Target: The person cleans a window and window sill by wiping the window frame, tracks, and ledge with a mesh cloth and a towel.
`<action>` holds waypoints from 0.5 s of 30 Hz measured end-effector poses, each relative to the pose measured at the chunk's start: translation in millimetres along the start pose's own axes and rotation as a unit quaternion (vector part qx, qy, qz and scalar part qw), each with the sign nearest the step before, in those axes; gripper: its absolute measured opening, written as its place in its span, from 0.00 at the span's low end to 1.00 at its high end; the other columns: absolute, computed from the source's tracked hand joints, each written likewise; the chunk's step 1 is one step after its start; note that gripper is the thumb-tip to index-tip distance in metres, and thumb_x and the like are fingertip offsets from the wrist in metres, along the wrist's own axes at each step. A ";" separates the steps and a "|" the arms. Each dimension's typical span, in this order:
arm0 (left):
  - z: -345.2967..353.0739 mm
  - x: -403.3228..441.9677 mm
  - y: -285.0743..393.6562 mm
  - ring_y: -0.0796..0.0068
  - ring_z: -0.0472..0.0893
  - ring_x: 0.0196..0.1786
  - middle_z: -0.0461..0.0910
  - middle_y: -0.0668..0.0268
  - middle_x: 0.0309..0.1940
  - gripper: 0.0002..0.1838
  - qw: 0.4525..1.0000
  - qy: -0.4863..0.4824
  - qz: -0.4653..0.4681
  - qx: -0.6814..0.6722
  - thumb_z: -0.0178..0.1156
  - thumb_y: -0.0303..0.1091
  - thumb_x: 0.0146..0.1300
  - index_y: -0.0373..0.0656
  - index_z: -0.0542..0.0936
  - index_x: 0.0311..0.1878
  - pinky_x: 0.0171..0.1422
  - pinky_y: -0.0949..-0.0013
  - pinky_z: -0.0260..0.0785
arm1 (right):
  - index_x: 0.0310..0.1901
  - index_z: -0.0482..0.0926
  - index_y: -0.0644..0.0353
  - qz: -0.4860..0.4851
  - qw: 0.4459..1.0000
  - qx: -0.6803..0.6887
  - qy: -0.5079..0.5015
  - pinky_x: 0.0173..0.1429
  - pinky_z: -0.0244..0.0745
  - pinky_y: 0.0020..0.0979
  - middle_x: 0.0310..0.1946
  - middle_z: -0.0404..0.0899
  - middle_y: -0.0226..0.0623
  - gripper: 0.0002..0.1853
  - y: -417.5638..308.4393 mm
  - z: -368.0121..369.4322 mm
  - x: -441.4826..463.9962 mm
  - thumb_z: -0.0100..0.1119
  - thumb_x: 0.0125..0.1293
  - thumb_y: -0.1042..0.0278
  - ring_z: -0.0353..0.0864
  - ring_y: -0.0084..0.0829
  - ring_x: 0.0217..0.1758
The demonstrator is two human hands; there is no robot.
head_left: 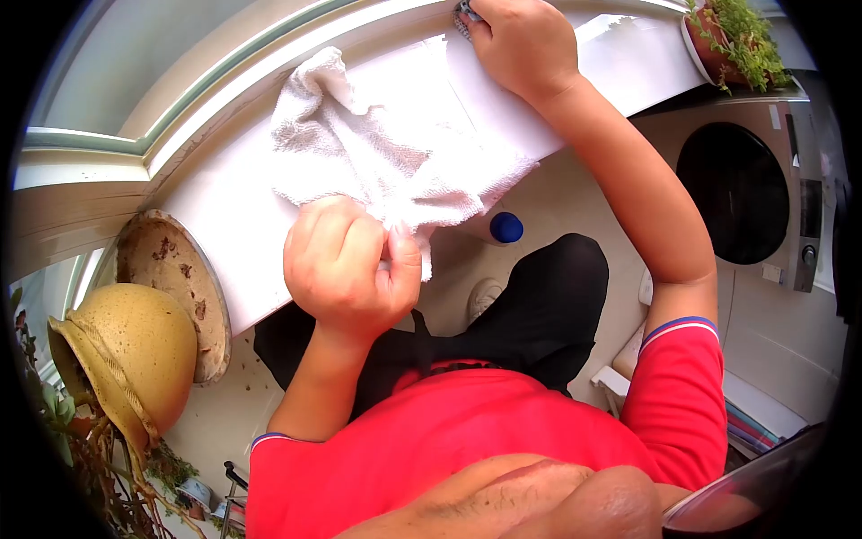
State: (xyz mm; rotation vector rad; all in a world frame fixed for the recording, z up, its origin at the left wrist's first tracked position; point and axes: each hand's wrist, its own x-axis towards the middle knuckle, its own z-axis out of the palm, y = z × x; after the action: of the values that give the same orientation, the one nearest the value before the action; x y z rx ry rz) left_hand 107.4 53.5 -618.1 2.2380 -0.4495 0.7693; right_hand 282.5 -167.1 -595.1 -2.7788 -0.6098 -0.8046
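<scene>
A crumpled white towel [359, 148] lies on the white window sill [238, 242]. My left hand [350, 260] is closed on the towel's near edge, close to the front of the sill. Farther off, at the top of the view, my right hand [525, 45] is closed round a small grey-blue item [463, 20] by the window frame. Most of that item is hidden by my fingers, and I cannot make out what it is. The right hand is apart from the towel.
A yellow pot [139, 355] and a round dirty dish [212, 310] stand at the left. A potted plant [745, 45] is at the sill's right end. A blue-capped container [505, 227] stands below the sill. At the right is a front-loading machine [660, 135].
</scene>
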 end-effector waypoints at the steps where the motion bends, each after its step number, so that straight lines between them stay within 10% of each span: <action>1: -1.4 -0.3 0.0 0.54 0.77 0.30 0.73 0.59 0.23 0.12 1.000 -0.008 -0.006 -0.001 0.65 0.22 0.49 0.42 0.70 0.21 0.35 0.59 0.71 | 0.30 0.82 0.58 0.004 1.000 -0.012 -0.008 0.44 0.79 0.48 0.31 0.82 0.45 0.07 9.3 -4.1 -2.1 0.63 0.64 0.67 0.85 0.51 0.37; 9: -0.8 3.1 3.9 0.55 0.77 0.30 0.72 0.60 0.23 0.13 1.000 -0.009 -0.022 0.004 0.66 0.23 0.48 0.43 0.69 0.20 0.35 0.59 0.70 | 0.30 0.84 0.62 0.119 0.991 -0.055 0.021 0.47 0.79 0.48 0.32 0.85 0.49 0.09 43.2 4.4 -2.7 0.63 0.65 0.67 0.85 0.53 0.39; 15: 0.7 -0.3 2.1 0.53 0.77 0.30 0.72 0.60 0.22 0.13 1.000 -0.007 -0.006 0.004 0.65 0.22 0.50 0.43 0.69 0.21 0.37 0.57 0.71 | 0.28 0.82 0.59 0.015 0.999 0.037 0.014 0.44 0.80 0.48 0.29 0.84 0.47 0.08 -26.1 5.8 2.2 0.64 0.62 0.67 0.85 0.50 0.36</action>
State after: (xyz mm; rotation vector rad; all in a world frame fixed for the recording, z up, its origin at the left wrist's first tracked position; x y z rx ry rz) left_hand 106.4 51.6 -617.6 2.2530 -0.4395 0.7508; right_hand 275.6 -141.3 -597.2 -2.6988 -0.5786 -0.7958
